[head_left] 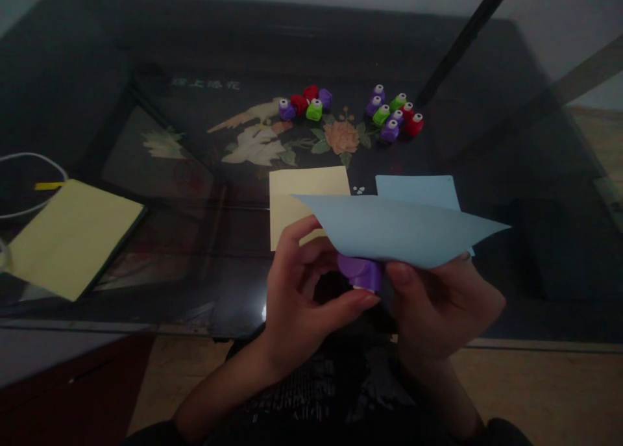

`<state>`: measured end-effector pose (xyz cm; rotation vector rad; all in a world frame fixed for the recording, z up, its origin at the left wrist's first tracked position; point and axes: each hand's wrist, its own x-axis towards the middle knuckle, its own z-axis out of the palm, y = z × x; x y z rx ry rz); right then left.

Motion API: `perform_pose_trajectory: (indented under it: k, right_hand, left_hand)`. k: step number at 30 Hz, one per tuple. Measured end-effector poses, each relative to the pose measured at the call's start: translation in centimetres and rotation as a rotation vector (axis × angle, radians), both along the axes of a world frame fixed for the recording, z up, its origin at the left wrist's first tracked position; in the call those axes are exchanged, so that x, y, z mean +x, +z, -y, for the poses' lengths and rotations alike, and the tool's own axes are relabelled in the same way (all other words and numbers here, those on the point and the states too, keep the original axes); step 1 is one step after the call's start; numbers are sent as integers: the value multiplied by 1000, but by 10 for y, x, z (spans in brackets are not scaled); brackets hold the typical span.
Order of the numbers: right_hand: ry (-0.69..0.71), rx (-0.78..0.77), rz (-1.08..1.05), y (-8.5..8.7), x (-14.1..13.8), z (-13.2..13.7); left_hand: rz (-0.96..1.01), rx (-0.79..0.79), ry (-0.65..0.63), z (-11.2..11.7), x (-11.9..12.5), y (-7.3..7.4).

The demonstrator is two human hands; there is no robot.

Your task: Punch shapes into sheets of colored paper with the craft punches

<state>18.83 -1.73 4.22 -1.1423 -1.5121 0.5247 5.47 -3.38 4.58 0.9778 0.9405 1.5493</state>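
Observation:
My left hand (302, 290) is closed around a small purple craft punch (363, 272), thumb on its white underside and fingers behind it. A light blue sheet of paper (394, 228) curves over the top of the punch, its lower edge touching it. With thumb and fingers, my right hand (442, 303) pinches the sheet's near edge just right of the punch. Whether the paper sits inside the punch's slot is hidden. Under the raised sheet lie a cream sheet (311, 180) and a second blue sheet (413, 183) on the dark glass table.
Several small punches in purple, green and red stand in a left cluster (306, 104) and a right cluster (395, 113). Tiny pale paper bits (359, 190) lie between the sheets. A yellow pad (78, 238) and white cable (36, 155) are at left. A dark pole (467, 40) rises at the back.

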Motion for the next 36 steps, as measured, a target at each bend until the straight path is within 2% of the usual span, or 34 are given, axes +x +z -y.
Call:
perform_pose_trajectory:
  k: [3, 5, 10, 17, 21, 27, 30, 36]
  right_hand:
    - [-65, 93, -4, 5, -5, -5]
    - [-60, 53, -14, 8, -6, -7]
    - [-16, -64, -17, 10, -4, -10]
    - [31, -64, -29, 8, -2, -11]
    - [51, -75, -27, 4, -3, -10]
    - [115, -226, -202, -2, -7, -11]
    - [159, -235, -249, -2, -8, -13]
    - [171, -274, -231, -2, -7, -13]
  left_hand:
    - [70, -89, -133, -4, -3, -3]
    - [112, -131, -194, -6, -4, -5]
    - [126, -181, -218, -9, -6, -9]
    - [83, -157, -279, -12, -9, -7]
    - [98, -142, -257, -12, -7, -7]
    - [166, -231, -270, -11, -6, -13]
    - [144, -227, -260, -10, -5, -16]
    - [146, -196, -210, -8, -3, -12]
